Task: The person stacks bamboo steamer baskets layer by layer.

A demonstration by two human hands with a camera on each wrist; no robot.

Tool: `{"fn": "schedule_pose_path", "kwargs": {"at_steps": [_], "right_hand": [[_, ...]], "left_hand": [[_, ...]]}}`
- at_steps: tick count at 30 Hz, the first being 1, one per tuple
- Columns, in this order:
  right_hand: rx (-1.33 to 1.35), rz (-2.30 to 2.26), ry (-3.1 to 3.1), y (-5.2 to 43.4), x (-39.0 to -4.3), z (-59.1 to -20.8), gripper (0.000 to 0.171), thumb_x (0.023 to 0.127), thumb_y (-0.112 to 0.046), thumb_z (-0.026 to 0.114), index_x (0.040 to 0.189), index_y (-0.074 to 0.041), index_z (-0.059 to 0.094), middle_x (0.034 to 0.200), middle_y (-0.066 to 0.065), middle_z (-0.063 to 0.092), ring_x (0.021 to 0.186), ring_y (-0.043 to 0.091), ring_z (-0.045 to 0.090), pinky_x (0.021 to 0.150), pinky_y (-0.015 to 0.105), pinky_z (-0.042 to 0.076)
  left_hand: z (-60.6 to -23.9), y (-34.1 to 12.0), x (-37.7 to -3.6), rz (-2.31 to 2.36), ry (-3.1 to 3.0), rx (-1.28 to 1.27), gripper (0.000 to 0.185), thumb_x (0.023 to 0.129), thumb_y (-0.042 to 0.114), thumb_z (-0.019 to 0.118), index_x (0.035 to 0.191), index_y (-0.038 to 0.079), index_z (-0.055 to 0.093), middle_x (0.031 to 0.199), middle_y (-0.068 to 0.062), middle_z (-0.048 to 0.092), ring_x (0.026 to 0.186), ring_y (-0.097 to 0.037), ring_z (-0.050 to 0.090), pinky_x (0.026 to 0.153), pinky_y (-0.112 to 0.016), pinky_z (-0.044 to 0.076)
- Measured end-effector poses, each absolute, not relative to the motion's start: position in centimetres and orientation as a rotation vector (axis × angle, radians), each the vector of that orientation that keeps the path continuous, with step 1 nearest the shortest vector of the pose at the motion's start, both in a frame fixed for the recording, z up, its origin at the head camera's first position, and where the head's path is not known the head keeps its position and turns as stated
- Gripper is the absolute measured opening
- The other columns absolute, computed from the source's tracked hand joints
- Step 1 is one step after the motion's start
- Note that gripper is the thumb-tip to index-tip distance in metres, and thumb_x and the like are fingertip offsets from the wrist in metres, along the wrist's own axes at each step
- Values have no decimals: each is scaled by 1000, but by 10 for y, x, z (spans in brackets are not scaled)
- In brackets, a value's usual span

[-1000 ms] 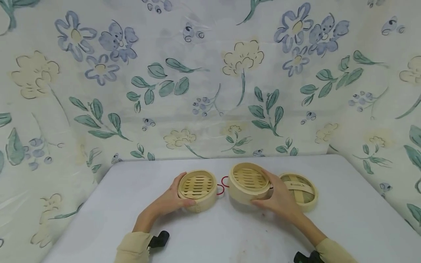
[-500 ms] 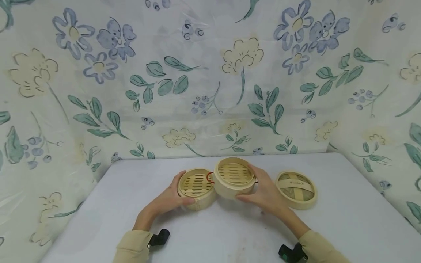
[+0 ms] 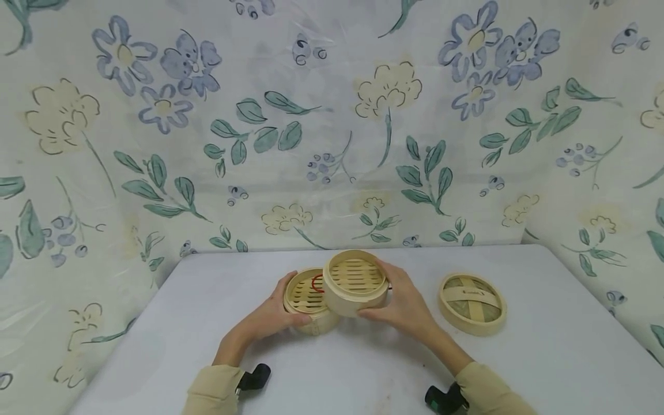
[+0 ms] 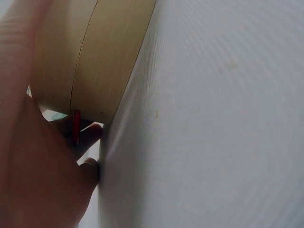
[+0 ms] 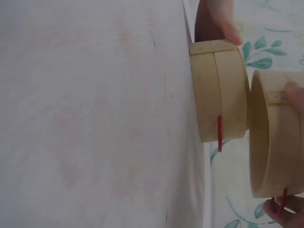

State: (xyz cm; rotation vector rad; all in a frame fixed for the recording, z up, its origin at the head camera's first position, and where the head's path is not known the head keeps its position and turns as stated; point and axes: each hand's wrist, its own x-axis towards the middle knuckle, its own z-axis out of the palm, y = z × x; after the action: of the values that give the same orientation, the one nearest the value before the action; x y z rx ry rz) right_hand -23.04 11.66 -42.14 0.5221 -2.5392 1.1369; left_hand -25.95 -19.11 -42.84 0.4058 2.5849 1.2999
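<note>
While the left hand [image 3: 270, 316] grips a round slatted bamboo steamer basket [image 3: 307, 300] on the white table [image 3: 544, 357], the right hand [image 3: 402, 302] holds a second bamboo basket [image 3: 355, 281] partly over it, before floral sheeting [image 3: 332, 127].

Bright, even light with soft shadows; head view sharp, wrist views blurred up close

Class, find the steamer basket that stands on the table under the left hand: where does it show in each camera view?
Head: steamer basket at centre, left of the lifted basket.
Left wrist: top left, pale wall on the table.
Right wrist: upper right.
Shared landmark: its red wire handle.
</note>
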Motion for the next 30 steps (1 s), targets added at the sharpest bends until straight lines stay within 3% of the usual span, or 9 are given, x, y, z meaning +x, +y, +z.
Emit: {"fn": "schedule_pose_path", "kwargs": {"at_steps": [8,23,30], "right_hand": [[535,1134,-2518,99,-234,-422,109,65,-48,90,153,-15,36,146,10,47,134,28,45,105,52,43],[525,1154,-2536,64,-243,-417,109,65,-49,89,154,-21,34,148,12,45,134,30,46,102,56,43],[543,1141,-2567,55,-241,-414,109,65,-51,88,155,-22,33,148,13,44,132,31,46,100,58,44]], "left_hand": [[-432,-191,-259,1337,2568,404,116,73,37,85,157,17,7,152,-12,38,133,-28,43,112,-52,29],[-430,-193,-260,1383,2537,430,115,72,38,86,156,13,11,153,-15,35,135,-28,39,112,-48,29],[-431,-193,-260,1406,2533,397,111,71,35,87,154,17,17,152,-13,37,137,-28,37,114,-51,25]]}}
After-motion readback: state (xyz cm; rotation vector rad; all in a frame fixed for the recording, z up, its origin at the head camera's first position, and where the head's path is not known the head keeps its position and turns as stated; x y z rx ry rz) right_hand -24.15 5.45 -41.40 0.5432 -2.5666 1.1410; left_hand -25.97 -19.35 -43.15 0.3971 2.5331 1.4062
